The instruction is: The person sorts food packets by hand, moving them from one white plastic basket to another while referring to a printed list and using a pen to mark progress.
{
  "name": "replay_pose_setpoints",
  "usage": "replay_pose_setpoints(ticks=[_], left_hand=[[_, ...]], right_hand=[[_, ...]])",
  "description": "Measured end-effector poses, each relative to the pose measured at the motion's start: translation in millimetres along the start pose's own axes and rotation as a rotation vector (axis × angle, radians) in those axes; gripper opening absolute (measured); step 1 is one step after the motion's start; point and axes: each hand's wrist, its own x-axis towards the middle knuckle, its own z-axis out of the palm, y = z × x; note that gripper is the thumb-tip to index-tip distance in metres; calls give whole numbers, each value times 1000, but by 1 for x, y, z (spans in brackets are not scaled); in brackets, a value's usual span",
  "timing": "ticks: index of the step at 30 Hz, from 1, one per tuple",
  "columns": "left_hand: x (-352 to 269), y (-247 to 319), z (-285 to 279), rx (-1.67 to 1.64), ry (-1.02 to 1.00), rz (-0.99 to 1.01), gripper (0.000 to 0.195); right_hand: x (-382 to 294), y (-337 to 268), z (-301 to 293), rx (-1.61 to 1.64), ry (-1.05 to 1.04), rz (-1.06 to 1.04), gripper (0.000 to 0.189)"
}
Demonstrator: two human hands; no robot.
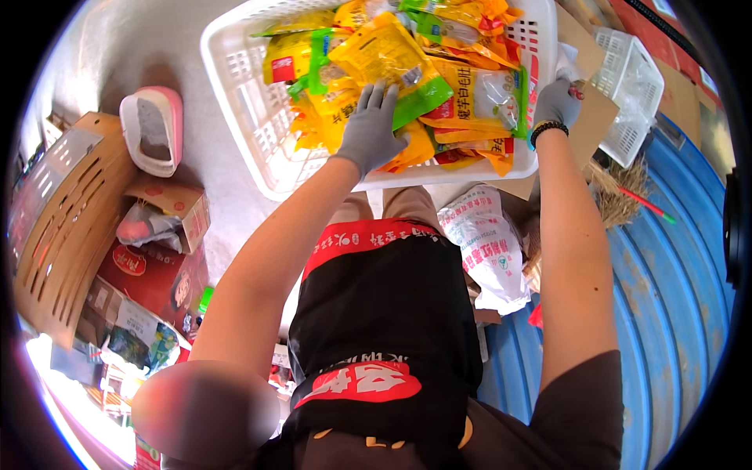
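Note:
My left hand (374,130), in a grey glove, lies flat on yellow food pouches with its fingers extended. Under and just beyond the fingertips is a yellow pouch with a green band (388,64). The pouches are heaped in a white plastic basket (232,111) with perforated walls. My right hand (555,106), also gloved and with a dark bead bracelet at the wrist, is by the basket's right rim. Its fingers are curled around a small red object (576,93), mostly hidden in the fist. Beside that hand is a piece of white material (567,61).
Another white perforated basket (628,88) stands at the upper right, near cardboard and a straw broom (623,197). Blue ribbed sheeting (664,282) covers the right side. A printed white sack (487,252) lies near my legs. Left are a pink-and-white bin (153,132), cartons (158,282) and a slatted wooden bench (64,217).

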Motion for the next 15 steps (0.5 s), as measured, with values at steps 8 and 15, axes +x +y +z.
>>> replay_pose_setpoints(ticks=[8, 15], left_hand=[[46, -32, 9, 40, -108, 134, 66], [50, -81, -47, -680, 33, -188, 34]], right_hand=[[2, 2, -4, 47, -69, 29, 36], [-5, -10, -11, -8, -100, 62, 41]])
